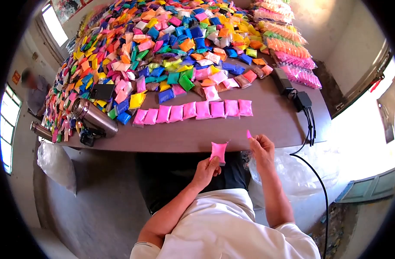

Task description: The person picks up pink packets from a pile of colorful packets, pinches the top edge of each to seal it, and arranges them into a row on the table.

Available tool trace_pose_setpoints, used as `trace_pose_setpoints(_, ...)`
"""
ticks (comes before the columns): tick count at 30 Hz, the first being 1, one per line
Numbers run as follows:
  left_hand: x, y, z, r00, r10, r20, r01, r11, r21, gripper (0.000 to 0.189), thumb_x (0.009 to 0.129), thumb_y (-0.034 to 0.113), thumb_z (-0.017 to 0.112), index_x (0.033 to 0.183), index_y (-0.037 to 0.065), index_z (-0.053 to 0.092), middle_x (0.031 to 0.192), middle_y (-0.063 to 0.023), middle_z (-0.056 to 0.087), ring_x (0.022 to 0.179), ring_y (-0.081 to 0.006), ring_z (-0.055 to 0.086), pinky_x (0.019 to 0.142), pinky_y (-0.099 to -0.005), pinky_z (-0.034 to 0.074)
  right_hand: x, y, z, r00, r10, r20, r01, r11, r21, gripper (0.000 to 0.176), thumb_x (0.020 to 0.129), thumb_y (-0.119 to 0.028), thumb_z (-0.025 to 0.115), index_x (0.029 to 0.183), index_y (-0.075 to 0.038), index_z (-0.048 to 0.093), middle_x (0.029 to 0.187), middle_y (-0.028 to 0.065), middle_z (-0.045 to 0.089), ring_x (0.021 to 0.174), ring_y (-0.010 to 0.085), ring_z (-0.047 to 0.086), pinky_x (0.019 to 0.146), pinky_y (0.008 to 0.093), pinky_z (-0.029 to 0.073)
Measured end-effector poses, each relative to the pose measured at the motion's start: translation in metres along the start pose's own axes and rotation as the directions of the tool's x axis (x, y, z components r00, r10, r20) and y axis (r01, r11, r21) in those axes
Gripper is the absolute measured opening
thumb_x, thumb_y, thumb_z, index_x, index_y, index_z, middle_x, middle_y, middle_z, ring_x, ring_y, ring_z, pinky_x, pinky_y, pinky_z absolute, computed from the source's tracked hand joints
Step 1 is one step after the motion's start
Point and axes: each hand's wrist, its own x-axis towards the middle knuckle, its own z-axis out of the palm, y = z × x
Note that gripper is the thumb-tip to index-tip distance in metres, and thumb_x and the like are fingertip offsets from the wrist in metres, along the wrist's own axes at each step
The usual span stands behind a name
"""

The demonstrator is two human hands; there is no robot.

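My left hand [207, 171] pinches the lower edge of a pink packet [218, 150], held upright just off the table's front edge. To its right, my right hand [262, 150] is closed on a small pink piece [249, 134] that sticks up from the fingertips. The two hands are apart. Beyond them on the brown table [171, 137] lies a row of several pink packets [176, 113], side by side. Another, paler pink packet [211, 93] lies just behind the row.
A large heap of coloured packets [163, 43] covers the table's back and left. Metal flask [95, 117], phone [102, 91] and black cable boxes [302, 101] lie around. Stacked bagged packets [292, 60] stand back right. A person [36, 93] is at far left.
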Motion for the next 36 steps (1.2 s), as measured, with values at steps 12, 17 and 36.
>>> trace_pose_setpoints(12,-0.002,-0.003,-0.011,0.982,-0.132,0.137,0.184,0.839,-0.513,0.041,0.093,0.044,0.050,0.068,0.012,0.047,0.062,-0.0038,0.051,0.056,-0.0153,0.048,0.054,-0.0271,0.037,-0.017,-0.002,-0.003,0.916,0.393,0.086,-0.391,0.824,0.410,0.011,0.089,-0.015,0.058,0.082,-0.008,0.054,0.064,-0.0012,0.048,0.044,0.0047,0.037,0.039,0.0195,0.027)
trace_pose_setpoints(17,0.001,-0.010,-0.015,0.968,-0.142,0.207,0.239,0.773,-0.588,0.041,0.094,0.042,0.048,0.068,0.011,0.046,0.063,-0.0067,0.053,0.057,-0.0164,0.048,0.056,-0.0283,0.039,-0.038,0.032,-0.020,0.923,0.293,-0.251,-0.207,0.924,0.320,0.016,0.089,-0.020,0.060,0.081,-0.008,0.053,0.066,-0.0016,0.051,0.045,0.0039,0.038,0.039,0.0191,0.028)
trace_pose_setpoints(36,-0.003,-0.010,-0.018,0.967,-0.134,0.217,0.240,0.765,-0.597,0.041,0.094,0.041,0.049,0.066,0.011,0.047,0.061,-0.0069,0.054,0.057,-0.0168,0.049,0.058,-0.0283,0.040,-0.070,0.056,-0.028,0.909,-0.055,-0.412,-0.010,0.988,-0.154,0.012,0.090,-0.014,0.057,0.084,-0.005,0.053,0.065,-0.0014,0.049,0.050,0.0040,0.039,0.045,0.0199,0.031)
